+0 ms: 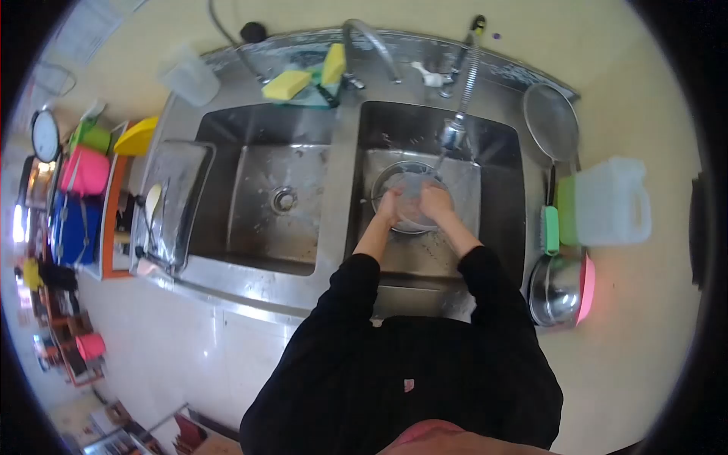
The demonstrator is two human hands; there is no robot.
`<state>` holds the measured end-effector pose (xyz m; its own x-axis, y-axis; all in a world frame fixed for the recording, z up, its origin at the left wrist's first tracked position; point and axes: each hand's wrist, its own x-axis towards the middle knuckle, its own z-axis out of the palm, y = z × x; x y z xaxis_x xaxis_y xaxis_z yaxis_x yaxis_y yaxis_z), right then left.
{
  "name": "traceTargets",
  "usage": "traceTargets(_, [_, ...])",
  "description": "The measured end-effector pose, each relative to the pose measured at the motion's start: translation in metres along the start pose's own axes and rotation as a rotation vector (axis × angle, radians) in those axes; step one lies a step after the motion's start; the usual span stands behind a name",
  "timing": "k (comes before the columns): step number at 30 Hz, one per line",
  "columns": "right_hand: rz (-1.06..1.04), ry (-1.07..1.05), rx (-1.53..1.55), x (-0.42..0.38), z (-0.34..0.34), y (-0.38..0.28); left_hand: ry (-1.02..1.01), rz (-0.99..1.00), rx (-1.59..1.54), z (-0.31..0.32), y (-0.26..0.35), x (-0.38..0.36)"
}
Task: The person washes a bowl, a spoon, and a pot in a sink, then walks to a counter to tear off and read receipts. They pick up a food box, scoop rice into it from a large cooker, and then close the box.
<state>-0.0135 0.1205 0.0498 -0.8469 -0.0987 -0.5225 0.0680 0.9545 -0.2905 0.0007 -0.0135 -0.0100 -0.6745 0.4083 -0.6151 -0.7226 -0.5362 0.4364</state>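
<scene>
Over the right sink basin [503,205], both hands are at a clear plastic bowl [412,220]. My left hand [389,207] grips its left rim. My right hand [436,202] is closed at the bowl's right side, its fingertips partly hidden. Beneath the bowl, a round metal bowl [377,184] sits on the basin floor, mostly covered. From above hangs the spray faucet head [453,135], with what looks like a stream of water falling toward the hands.
On the left is a second basin [258,167] beside a metal lid or tray [178,182]. Yellow sponges [288,85] lie behind the basins. To the right stand a mesh strainer [551,121], a green brush [550,230], a plastic jug [607,201] and a steel bowl [557,288].
</scene>
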Motion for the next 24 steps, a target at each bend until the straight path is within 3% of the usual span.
traceTargets(3, [-0.505,0.261,0.246,0.003,0.037,-0.01,0.06,0.344,-0.001,-0.017,-0.024,0.04])
traceTargets(6, [-0.299,-0.442,0.073,0.009,0.016,0.002,0.172,0.338,-0.041,-0.023,-0.002,0.023])
traceTargets(9, [-0.218,0.356,-0.178,0.018,0.036,0.013,0.23,0.235,0.061,-0.007,0.007,0.005])
traceTargets(12, [-0.784,0.102,0.558,0.015,0.051,-0.003,0.275,0.434,0.187,-0.041,-0.017,0.052])
traceTargets(15, [-0.357,-0.24,0.214,-0.004,0.018,0.003,0.068,0.318,-0.004,-0.041,0.018,0.024])
traceTargets(17, [-0.514,0.241,-0.025,-0.026,0.022,-0.003,0.143,0.209,-0.001,-0.027,0.023,0.017])
traceTargets(19, [-0.666,0.277,0.019,-0.023,0.026,-0.002,0.206,0.065,0.0,-0.009,0.027,0.006])
traceTargets(21, [-0.796,-0.135,0.359,0.003,0.029,0.002,0.118,0.097,0.026,0.002,0.035,-0.004])
traceTargets(24, [-0.386,-0.295,1.371,0.006,0.033,0.026,0.068,0.048,0.2,-0.002,0.026,0.009])
